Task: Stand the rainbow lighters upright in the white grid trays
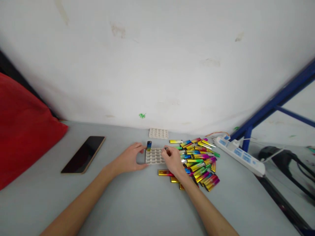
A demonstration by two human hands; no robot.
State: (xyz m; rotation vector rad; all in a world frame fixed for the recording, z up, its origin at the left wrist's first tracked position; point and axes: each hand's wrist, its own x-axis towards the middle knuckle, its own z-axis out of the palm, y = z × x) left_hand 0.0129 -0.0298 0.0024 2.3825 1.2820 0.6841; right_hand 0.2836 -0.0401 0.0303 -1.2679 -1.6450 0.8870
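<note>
A pale grid tray (154,156) with rows of round-edged compartments lies on the grey surface. One shiny blue-and-gold lighter-like tube (149,146) stands upright in its back left corner. My left hand (131,158) curves around the tray's left side, fingers and thumb apart, the thumb tip at the front left corner. Over the tray's right side, my right hand (173,160) pinches a small tube (166,149); only its dark end shows. A pile of similar gold, red, blue, green and purple tubes (198,165) lies right of and partly behind that hand.
A second pale tray (158,133) lies behind, near the white wall. At left are a dark phone (83,154) and a red cloth (24,127). A white power strip (240,155) with plugs and a blue metal frame (269,109) stand at right.
</note>
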